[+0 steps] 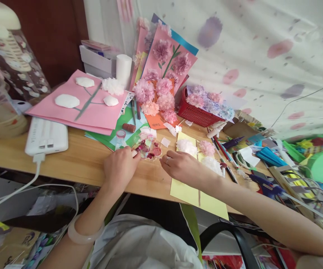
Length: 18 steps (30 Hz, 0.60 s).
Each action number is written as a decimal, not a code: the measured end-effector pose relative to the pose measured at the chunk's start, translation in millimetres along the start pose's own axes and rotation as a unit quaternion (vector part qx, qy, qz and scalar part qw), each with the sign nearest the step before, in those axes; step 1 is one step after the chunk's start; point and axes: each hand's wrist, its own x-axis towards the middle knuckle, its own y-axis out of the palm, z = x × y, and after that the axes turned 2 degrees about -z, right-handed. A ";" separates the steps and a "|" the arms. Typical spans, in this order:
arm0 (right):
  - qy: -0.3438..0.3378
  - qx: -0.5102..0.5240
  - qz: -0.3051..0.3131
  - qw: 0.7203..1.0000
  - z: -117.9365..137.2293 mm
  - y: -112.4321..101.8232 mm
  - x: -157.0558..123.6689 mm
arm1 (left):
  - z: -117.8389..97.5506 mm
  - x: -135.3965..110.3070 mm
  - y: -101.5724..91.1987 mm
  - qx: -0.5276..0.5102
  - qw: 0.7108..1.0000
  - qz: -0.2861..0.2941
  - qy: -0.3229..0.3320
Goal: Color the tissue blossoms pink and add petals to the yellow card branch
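We are working with both hands at a small paint palette (149, 149).
Our left hand (121, 164) is pinching a small dark-red-and-white tube (137, 149) at the palette, which is lying between our hands on the wooden table (150, 175); our right hand (179, 164) is pinching something thin and pale, too small for us to name, its wrist crossing a yellow card (213, 203). An orange card (153, 121), white power bank (47, 136) and brown bag (17, 243) are showing marks, too small or blurred for us to read.
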 end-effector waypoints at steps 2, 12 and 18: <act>-0.014 0.006 0.012 1.000 -3.2 -4.5 3.2 | -0.3 0.2 -0.6 -0.006 1.000 0.001 -0.002; -0.029 0.079 0.041 0.996 -25.3 -16.5 20.3 | -1.3 -1.7 -3.4 -0.005 1.000 0.001 0.007; -0.020 0.138 0.059 0.988 -37.2 -22.4 33.2 | -2.8 -2.4 -3.7 0.008 1.000 -0.006 0.009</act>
